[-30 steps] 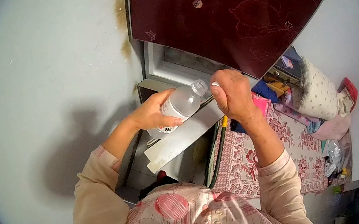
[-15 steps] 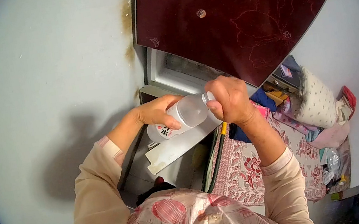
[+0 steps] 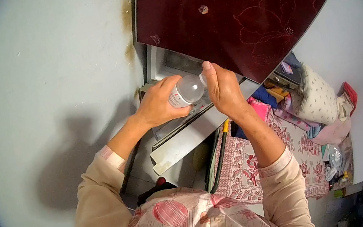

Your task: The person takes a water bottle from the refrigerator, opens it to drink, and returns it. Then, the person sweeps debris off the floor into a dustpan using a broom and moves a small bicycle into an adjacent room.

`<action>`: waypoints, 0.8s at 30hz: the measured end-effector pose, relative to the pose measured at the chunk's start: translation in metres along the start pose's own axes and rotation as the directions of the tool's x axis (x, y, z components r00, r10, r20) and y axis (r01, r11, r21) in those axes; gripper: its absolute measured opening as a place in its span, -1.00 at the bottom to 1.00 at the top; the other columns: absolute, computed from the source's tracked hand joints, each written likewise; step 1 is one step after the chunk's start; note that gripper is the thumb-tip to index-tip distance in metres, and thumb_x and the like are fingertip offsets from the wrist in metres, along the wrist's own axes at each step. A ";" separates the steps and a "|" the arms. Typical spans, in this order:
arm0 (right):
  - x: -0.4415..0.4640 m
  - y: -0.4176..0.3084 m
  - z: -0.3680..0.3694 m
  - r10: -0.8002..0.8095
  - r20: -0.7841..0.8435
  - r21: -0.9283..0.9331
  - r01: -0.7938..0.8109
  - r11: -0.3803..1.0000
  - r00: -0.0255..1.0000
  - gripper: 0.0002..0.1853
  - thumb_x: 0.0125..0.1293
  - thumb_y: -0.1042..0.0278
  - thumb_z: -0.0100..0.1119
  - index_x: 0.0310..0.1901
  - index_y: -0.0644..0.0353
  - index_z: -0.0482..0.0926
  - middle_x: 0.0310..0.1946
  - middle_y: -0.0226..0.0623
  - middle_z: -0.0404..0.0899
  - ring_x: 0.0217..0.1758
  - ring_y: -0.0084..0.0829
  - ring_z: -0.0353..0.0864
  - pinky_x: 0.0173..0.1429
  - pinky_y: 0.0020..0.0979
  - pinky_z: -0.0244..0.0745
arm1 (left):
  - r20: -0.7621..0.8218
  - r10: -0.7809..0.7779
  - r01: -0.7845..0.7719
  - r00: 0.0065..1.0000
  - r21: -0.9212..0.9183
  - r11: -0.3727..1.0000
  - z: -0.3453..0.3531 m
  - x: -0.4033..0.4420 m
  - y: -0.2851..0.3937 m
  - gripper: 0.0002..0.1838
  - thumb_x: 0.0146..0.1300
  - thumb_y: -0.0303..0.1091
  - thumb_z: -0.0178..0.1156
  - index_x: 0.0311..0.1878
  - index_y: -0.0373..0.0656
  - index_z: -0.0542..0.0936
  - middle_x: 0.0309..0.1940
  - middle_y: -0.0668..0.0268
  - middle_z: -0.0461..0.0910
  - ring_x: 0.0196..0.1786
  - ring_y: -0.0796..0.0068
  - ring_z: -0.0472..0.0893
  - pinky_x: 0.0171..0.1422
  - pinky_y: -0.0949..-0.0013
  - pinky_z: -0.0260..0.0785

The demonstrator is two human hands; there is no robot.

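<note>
My left hand (image 3: 159, 101) is wrapped around the labelled body of a clear plastic bottle (image 3: 191, 89), which lies tilted with its neck to the right. At the neck my right hand (image 3: 224, 89) has its fingers curled against the white cap (image 3: 203, 79), the thumb pointing up. My fingers partly hide the cap. Both hands are in front of a gap below a dark red refrigerator door (image 3: 224, 22), above a pulled-out lower compartment with a white front edge (image 3: 190, 142).
On the left is a pale wall (image 3: 52, 62) with brown stains near the refrigerator. To the right, a red-and-white patterned cloth (image 3: 245, 165) covers a bed-like surface, with a spotted pillow (image 3: 317, 95), folded fabrics and a plastic bag (image 3: 334, 161) on or beside it.
The bottle and both hands have moved up and away from my body, over the lower compartment. My right hand has turned, its thumb now raised. More of the compartment's inside shows.
</note>
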State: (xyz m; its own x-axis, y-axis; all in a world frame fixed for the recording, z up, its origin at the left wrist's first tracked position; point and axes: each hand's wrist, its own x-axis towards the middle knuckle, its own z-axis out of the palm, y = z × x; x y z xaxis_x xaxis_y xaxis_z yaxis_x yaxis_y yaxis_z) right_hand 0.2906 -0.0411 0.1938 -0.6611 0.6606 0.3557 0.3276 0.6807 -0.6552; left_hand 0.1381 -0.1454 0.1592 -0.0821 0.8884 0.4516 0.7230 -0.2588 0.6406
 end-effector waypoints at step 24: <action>-0.018 -0.029 -0.034 0.144 0.269 -0.121 -0.115 0.986 0.952 -0.52 0.24 0.06 0.03 -0.68 0.31 0.39 -0.81 -0.13 0.33 -0.76 -0.30 0.32 -0.60 -0.28 0.25 | -0.081 0.181 -0.173 0.980 0.100 0.980 -0.006 -0.022 0.001 -0.27 -0.32 -0.22 0.41 0.01 -0.23 0.38 -0.21 0.13 0.47 -0.17 0.14 0.50 -0.11 0.22 0.39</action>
State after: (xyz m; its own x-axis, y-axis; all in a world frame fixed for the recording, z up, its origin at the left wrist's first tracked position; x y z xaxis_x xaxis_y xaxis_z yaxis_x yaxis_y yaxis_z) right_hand 0.3161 -0.0622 0.2291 -0.7641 0.6417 0.0651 0.4805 0.6337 -0.6063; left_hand 0.1361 -0.1672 0.1536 -0.0049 0.7932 0.6089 0.7909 -0.3695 0.4877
